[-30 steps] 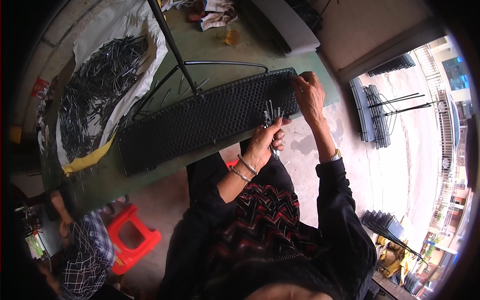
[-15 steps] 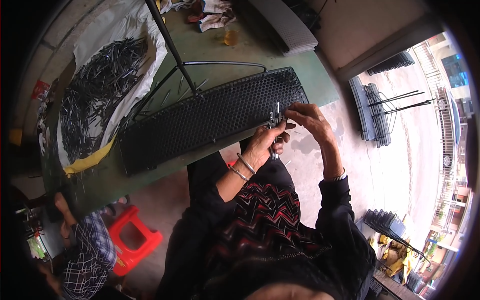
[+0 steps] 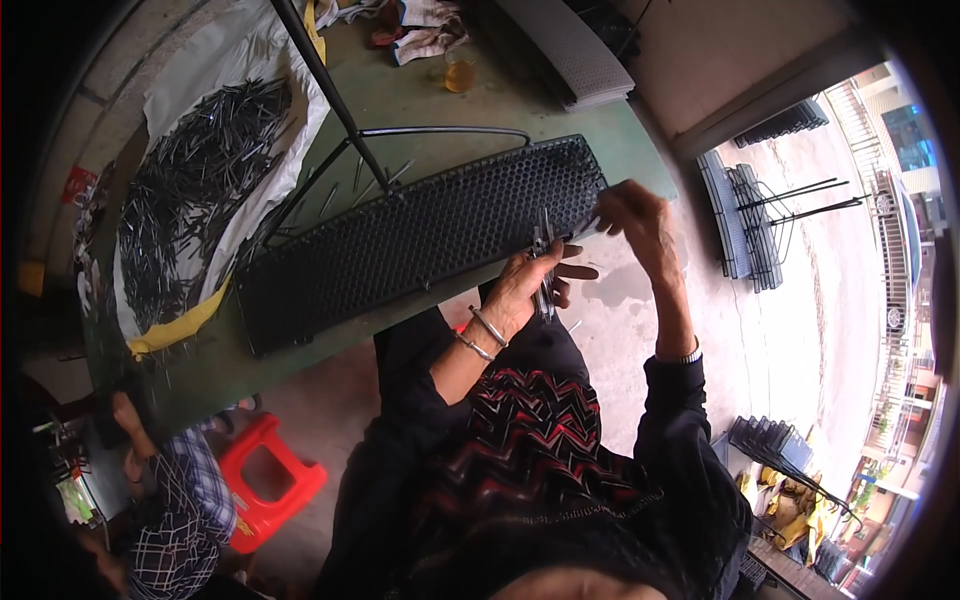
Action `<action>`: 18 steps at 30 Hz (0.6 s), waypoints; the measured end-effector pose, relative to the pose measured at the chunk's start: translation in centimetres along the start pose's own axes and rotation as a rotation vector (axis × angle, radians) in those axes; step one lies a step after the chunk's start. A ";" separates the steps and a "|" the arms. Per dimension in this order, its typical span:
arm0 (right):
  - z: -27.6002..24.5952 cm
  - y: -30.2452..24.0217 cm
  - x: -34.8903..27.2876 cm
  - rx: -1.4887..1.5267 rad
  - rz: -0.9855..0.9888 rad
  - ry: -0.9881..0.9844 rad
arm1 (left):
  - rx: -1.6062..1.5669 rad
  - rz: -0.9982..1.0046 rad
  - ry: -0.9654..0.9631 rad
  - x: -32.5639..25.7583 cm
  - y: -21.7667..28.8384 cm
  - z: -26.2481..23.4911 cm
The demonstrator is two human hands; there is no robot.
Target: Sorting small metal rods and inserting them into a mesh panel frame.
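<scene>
A bundle of thin, shiny metal strips [image 3: 544, 262] is gripped in my left hand [image 3: 522, 285], some of its fingers stretched out to the right. My right hand [image 3: 640, 225] is raised at the right end of a long black perforated panel [image 3: 420, 225]. Its fingertips are pinched together by the panel's edge; what they hold, if anything, is too blurred to make out. The panel lies along the near edge of the green table [image 3: 350, 345], with a black rod frame [image 3: 345, 115] joined to its far side.
A white sack [image 3: 310, 120] full of dark metal strips [image 3: 215, 170] lies left of the panel. Behind stand a glass of amber liquid [image 3: 459, 76], gloves [image 3: 428, 40] and stacked grey panels [image 3: 590, 75]. A red stool [image 3: 300, 490] and another person [image 3: 175, 520] are at lower left.
My right hand has moved up and right, away from my left hand and the strips. My left hand stays nearly in place, some fingers now extended. The rod frame's upper end has shifted slightly left.
</scene>
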State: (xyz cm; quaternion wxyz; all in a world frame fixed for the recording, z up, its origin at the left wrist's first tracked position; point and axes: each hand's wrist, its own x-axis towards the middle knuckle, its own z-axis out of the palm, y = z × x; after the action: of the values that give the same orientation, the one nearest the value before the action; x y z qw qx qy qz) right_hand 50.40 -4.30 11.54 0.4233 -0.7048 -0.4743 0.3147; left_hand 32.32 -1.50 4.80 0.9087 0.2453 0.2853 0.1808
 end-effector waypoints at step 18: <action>1.7 3.0 4.6 -0.282 -0.269 0.395 | -0.002 -0.016 -0.032 -0.3 0.0 0.8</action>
State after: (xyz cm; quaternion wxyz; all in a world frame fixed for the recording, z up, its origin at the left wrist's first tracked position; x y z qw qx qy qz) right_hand 51.78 -0.07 7.91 0.4432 -0.7352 -0.5110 0.0430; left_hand 32.54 -1.93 5.52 0.9149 0.2448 0.2723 0.1698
